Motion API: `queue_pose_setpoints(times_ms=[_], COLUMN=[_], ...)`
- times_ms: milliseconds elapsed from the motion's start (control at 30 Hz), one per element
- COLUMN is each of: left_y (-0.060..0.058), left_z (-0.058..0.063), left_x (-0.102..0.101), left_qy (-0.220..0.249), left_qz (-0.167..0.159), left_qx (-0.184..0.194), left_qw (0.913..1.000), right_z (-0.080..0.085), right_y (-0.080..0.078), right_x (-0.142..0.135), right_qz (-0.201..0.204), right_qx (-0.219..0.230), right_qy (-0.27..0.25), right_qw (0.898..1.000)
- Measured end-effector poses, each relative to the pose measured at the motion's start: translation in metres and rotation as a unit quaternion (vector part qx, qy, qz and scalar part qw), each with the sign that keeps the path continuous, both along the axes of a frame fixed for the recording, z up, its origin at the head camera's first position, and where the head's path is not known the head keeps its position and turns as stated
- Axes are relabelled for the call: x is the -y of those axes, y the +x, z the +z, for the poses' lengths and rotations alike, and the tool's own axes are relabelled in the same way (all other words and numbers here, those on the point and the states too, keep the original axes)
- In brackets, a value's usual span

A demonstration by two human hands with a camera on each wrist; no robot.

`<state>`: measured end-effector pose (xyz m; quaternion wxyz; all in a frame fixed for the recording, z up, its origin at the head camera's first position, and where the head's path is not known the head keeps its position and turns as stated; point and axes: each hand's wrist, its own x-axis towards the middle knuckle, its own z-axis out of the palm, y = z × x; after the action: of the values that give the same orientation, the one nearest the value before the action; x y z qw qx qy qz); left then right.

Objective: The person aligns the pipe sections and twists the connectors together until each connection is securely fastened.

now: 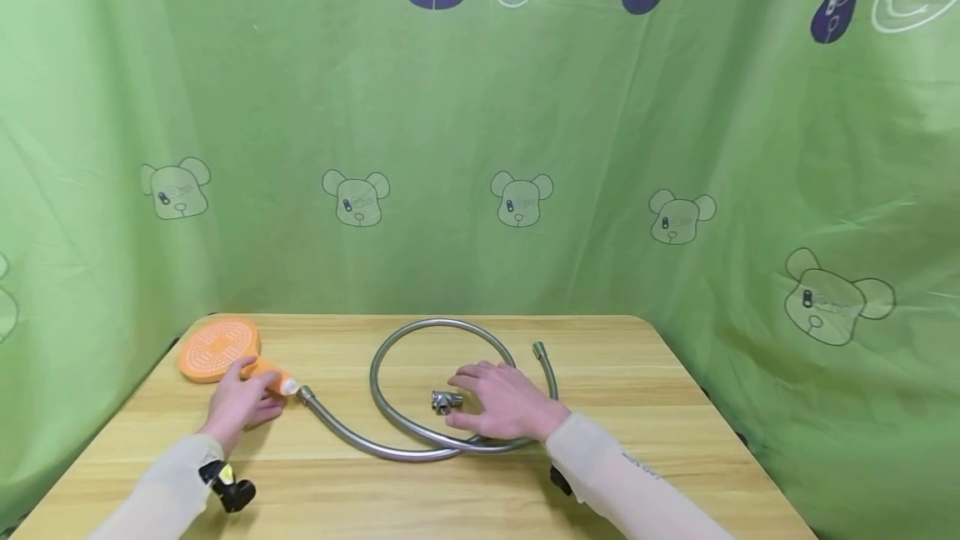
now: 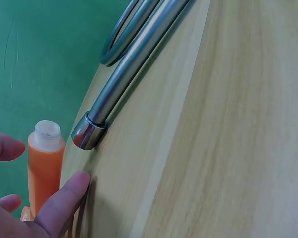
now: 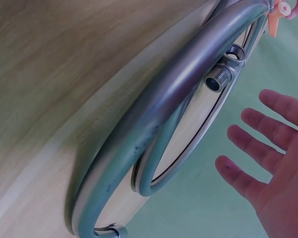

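On the left of the table an orange shower head [image 1: 219, 348] lies with its perforated face up. My left hand [image 1: 236, 407] reaches over its handle, thumb and fingers spread to either side in the left wrist view. The white threaded tip of the handle [image 2: 43, 178] points at one end nut of a silver shower hose [image 1: 390, 454], with a small gap between. My right hand [image 1: 506, 400] hovers over the hose loop, fingers spread and nothing held. Close to its fingertips sits a small chrome tee fitting [image 1: 446, 402], with threaded ports visible in the right wrist view.
The hose's other end nut [image 1: 539, 349] points toward the back of the table, right of the loop. A light wooden table [image 1: 360, 507] bears everything. Behind and beside it hangs a green curtain [image 1: 450, 107] printed with bear heads.
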<state>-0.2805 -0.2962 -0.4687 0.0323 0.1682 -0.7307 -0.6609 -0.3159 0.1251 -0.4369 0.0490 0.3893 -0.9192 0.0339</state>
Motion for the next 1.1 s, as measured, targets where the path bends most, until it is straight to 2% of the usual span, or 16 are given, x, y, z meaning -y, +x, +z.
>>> queue_pose_setpoints(times_ms=[267, 633, 1100], left_y=[-0.007, -0.017, -0.017], left_z=[-0.001, -0.003, 0.0], left_x=[-0.004, -0.006, -0.002], left_qy=[0.005, 0.027, 0.04], left_qz=[-0.001, 0.015, -0.016], left_qx=[-0.001, 0.004, 0.008], left_qw=[1.0, 0.9995, 0.999], right_z=[-0.001, 0.0, 0.001], right_y=[0.001, 0.0, 0.001], right_x=[0.002, 0.012, 0.044], right_qz=[0.007, 0.017, 0.043], right_qx=[0.002, -0.003, 0.021], right_qy=[0.002, 0.016, 0.011], right_qw=[1.0, 1.0, 0.999])
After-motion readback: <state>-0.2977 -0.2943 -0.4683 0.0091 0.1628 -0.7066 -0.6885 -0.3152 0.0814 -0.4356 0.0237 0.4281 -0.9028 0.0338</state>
